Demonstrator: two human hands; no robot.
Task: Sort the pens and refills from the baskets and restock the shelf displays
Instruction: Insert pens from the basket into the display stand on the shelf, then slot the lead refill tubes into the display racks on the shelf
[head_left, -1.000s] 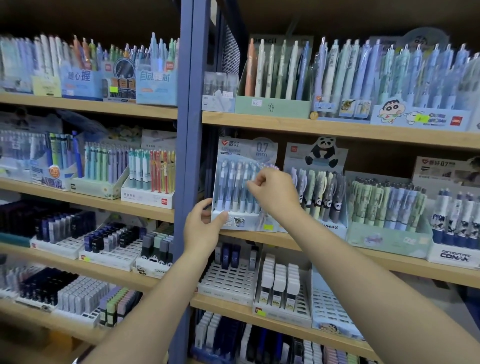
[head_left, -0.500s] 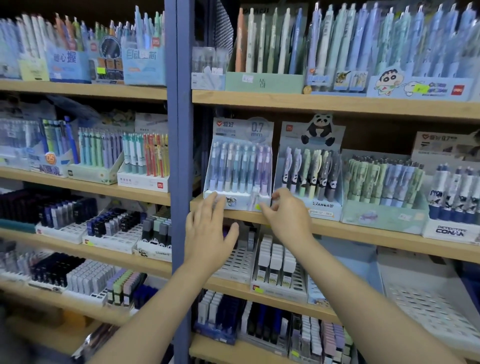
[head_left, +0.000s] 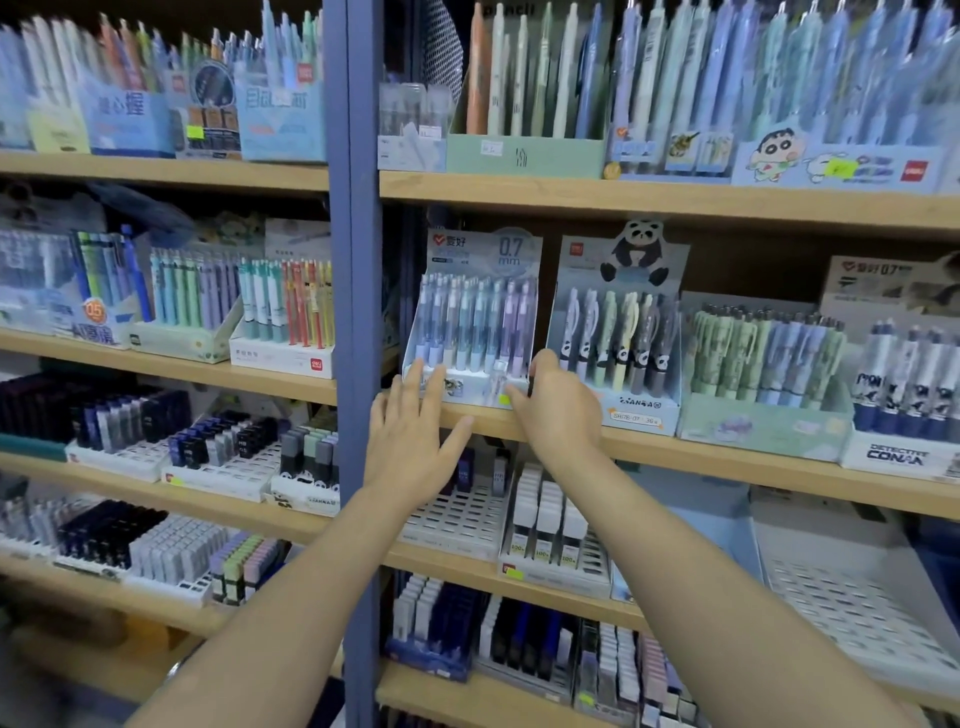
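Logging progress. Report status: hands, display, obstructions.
Left hand open, fingertips on 0.7 mm pen display. Right hand grips its right front corner. Panda pen display close alongside.

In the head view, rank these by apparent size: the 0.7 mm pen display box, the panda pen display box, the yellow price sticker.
1-2. 0.7 mm pen display box and panda pen display box: too alike to rank.
3. Yellow price sticker, clearly smallest.

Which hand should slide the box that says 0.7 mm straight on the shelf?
Probably the right hand: its fingers curl round the lower right corner of the 0.7 mm pen box. The left hand lies flat and open against the box front and shelf edge, good only for steadying.
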